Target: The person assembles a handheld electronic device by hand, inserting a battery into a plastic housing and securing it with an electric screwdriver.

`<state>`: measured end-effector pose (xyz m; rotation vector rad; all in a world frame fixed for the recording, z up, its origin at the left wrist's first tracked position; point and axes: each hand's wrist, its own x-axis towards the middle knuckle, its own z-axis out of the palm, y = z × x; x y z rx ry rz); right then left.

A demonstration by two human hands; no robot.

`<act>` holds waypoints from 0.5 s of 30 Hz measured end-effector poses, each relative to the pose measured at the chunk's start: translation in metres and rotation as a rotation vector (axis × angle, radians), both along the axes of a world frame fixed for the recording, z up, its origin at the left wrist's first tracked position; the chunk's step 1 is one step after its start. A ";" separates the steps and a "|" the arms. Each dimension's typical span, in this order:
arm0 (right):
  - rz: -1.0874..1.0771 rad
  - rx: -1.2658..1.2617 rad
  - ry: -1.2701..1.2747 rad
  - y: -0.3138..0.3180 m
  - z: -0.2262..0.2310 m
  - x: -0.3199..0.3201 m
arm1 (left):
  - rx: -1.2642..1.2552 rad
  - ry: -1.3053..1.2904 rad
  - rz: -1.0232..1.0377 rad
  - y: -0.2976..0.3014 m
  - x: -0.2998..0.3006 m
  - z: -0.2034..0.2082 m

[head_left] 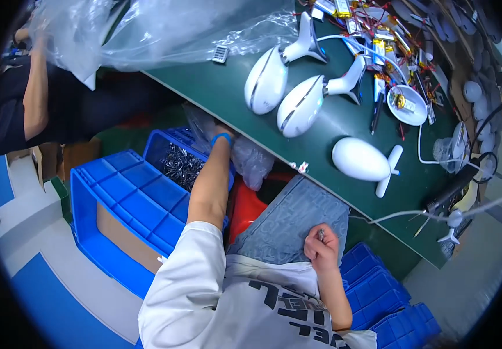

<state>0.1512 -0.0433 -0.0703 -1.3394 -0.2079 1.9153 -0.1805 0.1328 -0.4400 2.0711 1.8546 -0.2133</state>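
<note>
My left arm reaches forward beneath the edge of the green table (216, 81). A blue band circles its wrist, and of my left hand (223, 129) only the back part shows; the fingers are hidden by the table edge and a clear plastic bag (252, 161). Beside that arm is a blue bin (155, 139) holding many small dark, shiny metal parts (182, 166). Above my lap, my right hand (322, 247) is closed around a small silvery metal piece (321, 234), mostly covered by the fingers.
White handheld devices (267, 81) lie on the table. Behind them are wired battery cells (379, 49) and a white shell (407, 106). Plastic sheeting (164, 35) covers the far left. Blue crates (129, 192) stand left, others (373, 285) right. A co-worker's arm (36, 93) shows at left.
</note>
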 end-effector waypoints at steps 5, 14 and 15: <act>0.046 -0.028 0.025 -0.003 -0.018 0.017 | -0.132 -0.022 0.066 -0.044 0.045 0.004; 0.014 -0.061 0.229 -0.006 -0.030 0.033 | -0.349 -0.096 0.227 -0.131 0.085 0.024; 0.049 -0.052 0.207 -0.003 -0.032 0.033 | -0.356 -0.106 0.243 -0.138 0.083 0.022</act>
